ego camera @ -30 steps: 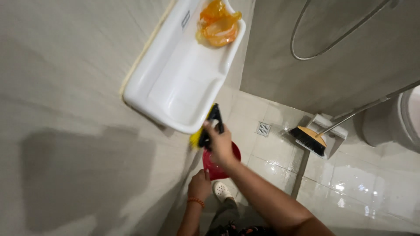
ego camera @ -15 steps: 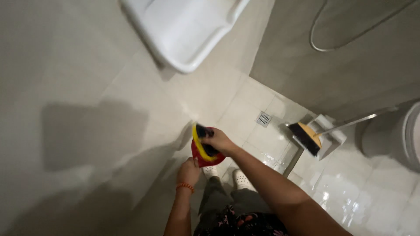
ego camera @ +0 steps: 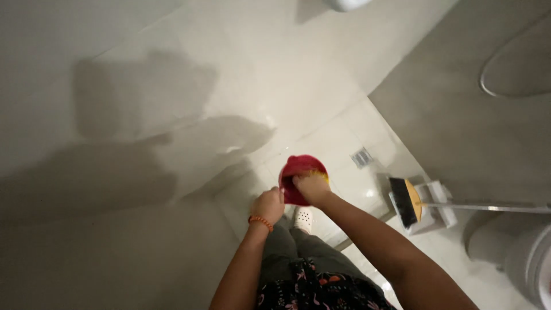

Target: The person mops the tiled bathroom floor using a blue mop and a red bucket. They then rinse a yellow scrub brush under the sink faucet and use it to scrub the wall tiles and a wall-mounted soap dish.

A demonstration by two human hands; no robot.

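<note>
A small red bucket (ego camera: 299, 167) is held in front of me above the tiled floor. My left hand (ego camera: 267, 205) grips its near rim; an orange bead bracelet sits on that wrist. My right hand (ego camera: 310, 188) is closed and reaches down into the bucket, with a bit of yellow from the scrub brush (ego camera: 325, 177) showing beside it. The rest of the brush is hidden by the hand and bucket.
A broom head (ego camera: 406, 201) with black bristles and a metal handle rests on a white dustpan at the right. A floor drain (ego camera: 361, 157) lies beyond the bucket. A toilet (ego camera: 531, 261) is at the far right. My white shoe (ego camera: 303, 218) shows below the bucket.
The view has tilted down, so the white basin has left the frame. My right hand lowered the yellow and black brush from near the basin into the red bucket.
</note>
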